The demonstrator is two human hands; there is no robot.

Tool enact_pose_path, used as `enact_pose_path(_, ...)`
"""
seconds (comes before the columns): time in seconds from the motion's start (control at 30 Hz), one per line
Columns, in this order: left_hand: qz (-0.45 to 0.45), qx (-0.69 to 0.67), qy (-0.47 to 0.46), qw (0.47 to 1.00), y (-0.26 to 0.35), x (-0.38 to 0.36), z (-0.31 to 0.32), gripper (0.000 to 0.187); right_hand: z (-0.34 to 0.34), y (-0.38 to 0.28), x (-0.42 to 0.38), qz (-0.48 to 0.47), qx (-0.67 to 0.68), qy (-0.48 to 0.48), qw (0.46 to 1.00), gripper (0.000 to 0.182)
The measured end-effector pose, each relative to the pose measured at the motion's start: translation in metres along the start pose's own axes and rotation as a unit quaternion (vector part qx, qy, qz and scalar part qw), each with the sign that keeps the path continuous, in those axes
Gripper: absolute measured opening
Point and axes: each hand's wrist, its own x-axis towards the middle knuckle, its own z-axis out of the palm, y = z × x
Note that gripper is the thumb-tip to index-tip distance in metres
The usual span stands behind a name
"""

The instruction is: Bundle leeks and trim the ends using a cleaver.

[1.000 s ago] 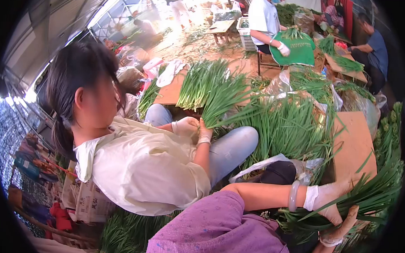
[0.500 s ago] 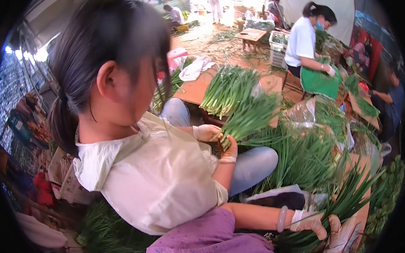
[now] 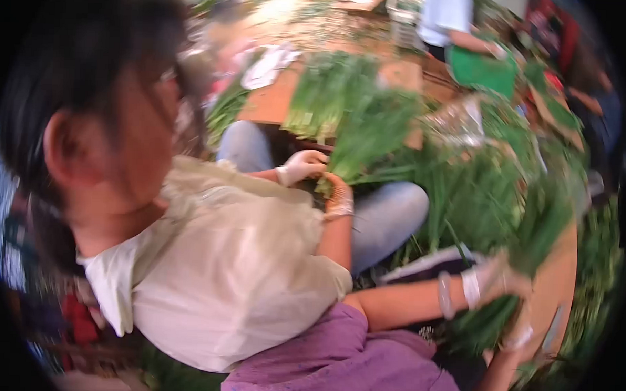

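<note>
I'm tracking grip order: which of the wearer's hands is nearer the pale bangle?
Left. The pale bangle sits on that wrist, just behind the left hand gripping the green chive bunch. The right hand is lower, beneath the bunch.

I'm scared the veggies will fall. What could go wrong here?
The left hand and right hand both grip one bunch of long greens; some stalks could slip out or snap if squeezed. A co-worker sits very close with their own bunch, so the swinging leaves might bump them or tangle.

Green chives (image 3: 532, 237), white glove on left hand (image 3: 496, 279), purple sleeve (image 3: 335, 362), cream shirt (image 3: 220, 275)
</note>
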Motion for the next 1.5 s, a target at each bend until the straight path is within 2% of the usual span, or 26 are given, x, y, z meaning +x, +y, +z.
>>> enact_pose_path(0.03,0.166,0.337,-0.004,0.927,0.016,-0.020,0.037,0.032,0.012,0.001,-0.009,-0.003,0.005,-0.043,0.999,0.050)
enact_pose_path(0.07,0.305,0.626,-0.035,0.717,0.031,-0.026,0.067,0.026,0.019,-0.012,-0.014,0.119,0.330,-0.064,0.934,0.045)
enact_pose_path(0.1,0.342,0.585,-0.051,0.734,0.040,-0.019,0.060,0.019,0.033,-0.021,-0.023,0.215,0.621,-0.048,0.752,0.040)
enact_pose_path(0.13,0.256,0.475,0.062,0.840,0.049,-0.010,0.059,0.018,0.078,0.009,-0.054,0.172,0.508,0.002,0.844,0.036)
enact_pose_path(0.17,0.260,0.364,0.105,0.889,0.054,0.000,0.062,0.021,0.110,0.034,-0.089,0.137,0.377,0.041,0.915,0.034)
enact_pose_path(0.23,0.252,0.355,0.148,0.888,0.069,0.008,0.062,0.023,0.074,-0.019,-0.091,0.333,0.631,-0.069,0.698,0.027)
enact_pose_path(0.3,0.279,0.300,0.110,0.906,0.087,0.021,0.045,0.021,0.087,-0.026,-0.127,0.315,0.741,0.012,0.593,0.025)
enact_pose_path(0.33,0.335,0.315,0.128,0.879,0.084,0.025,0.049,0.024,0.093,-0.020,-0.144,0.232,0.774,0.064,0.586,0.028)
enact_pose_path(0.37,0.357,0.333,0.123,0.864,0.085,0.028,0.046,0.026,0.097,-0.014,-0.162,0.183,0.817,0.113,0.534,0.029)
enact_pose_path(0.43,0.361,0.337,0.154,0.856,0.090,0.034,0.035,0.030,0.084,-0.013,-0.184,0.264,0.760,0.239,0.543,0.031)
enact_pose_path(0.5,0.338,0.341,0.157,0.863,0.073,0.039,0.036,0.033,0.074,-0.004,-0.201,0.288,0.722,0.265,0.570,0.028)
enact_pose_path(0.57,0.327,0.338,0.177,0.864,0.054,0.045,0.036,0.032,0.060,-0.009,-0.191,0.327,0.596,0.283,0.677,0.021)
enact_pose_path(0.63,0.319,0.334,0.200,0.864,0.029,0.048,0.037,0.030,0.055,-0.008,-0.183,0.324,0.550,0.282,0.716,0.025)
enact_pose_path(0.7,0.320,0.353,0.205,0.855,0.008,0.051,0.042,0.028,0.069,-0.004,-0.168,0.259,0.604,0.308,0.687,0.037)
enact_pose_path(0.77,0.312,0.375,0.187,0.853,-0.003,0.055,0.035,0.026,0.069,0.001,-0.154,0.187,0.692,0.139,0.683,0.047)
enact_pose_path(0.8,0.308,0.380,0.183,0.853,-0.013,0.058,0.035,0.024,0.068,-0.012,-0.151,0.229,0.736,0.117,0.626,0.043)
enact_pose_path(0.9,0.320,0.392,0.165,0.847,-0.025,0.060,0.036,0.023,0.076,-0.018,-0.149,0.173,0.840,0.119,0.501,0.028)
enact_pose_path(1.0,0.383,0.383,0.194,0.818,-0.035,0.057,0.047,0.020,0.074,-0.012,-0.190,0.111,0.868,0.132,0.466,0.029)
enact_pose_path(1.07,0.356,0.369,0.138,0.848,0.011,0.047,0.029,0.022,0.049,-0.009,-0.231,0.093,0.837,0.174,0.511,0.036)
enact_pose_path(1.17,0.370,0.344,0.149,0.850,0.010,0.040,0.029,0.019,0.016,-0.010,-0.257,0.074,0.756,0.358,0.543,0.035)
enact_pose_path(1.23,0.384,0.339,0.171,0.842,0.002,0.040,0.027,0.017,-0.006,-0.007,-0.240,0.279,0.626,0.294,0.666,0.030)
enact_pose_path(1.27,0.386,0.347,0.170,0.838,-0.001,0.041,0.025,0.016,-0.003,-0.007,-0.221,0.292,0.557,0.311,0.712,0.025)
enact_pose_path(1.3,0.389,0.356,0.170,0.833,-0.005,0.042,0.023,0.015,-0.006,-0.002,-0.207,0.249,0.446,0.302,0.805,0.023)
enact_pose_path(1.37,0.379,0.355,0.156,0.840,-0.019,0.041,0.024,0.020,-0.003,0.003,-0.175,0.190,0.323,0.328,0.867,0.023)
enact_pose_path(1.4,0.366,0.368,0.155,0.841,-0.025,0.040,0.025,0.022,-0.002,0.007,-0.159,0.204,0.234,0.307,0.900,0.028)
enact_pose_path(1.5,0.342,0.380,0.150,0.846,-0.049,0.035,0.027,0.031,-0.014,0.003,-0.115,0.279,0.195,0.173,0.924,0.040)
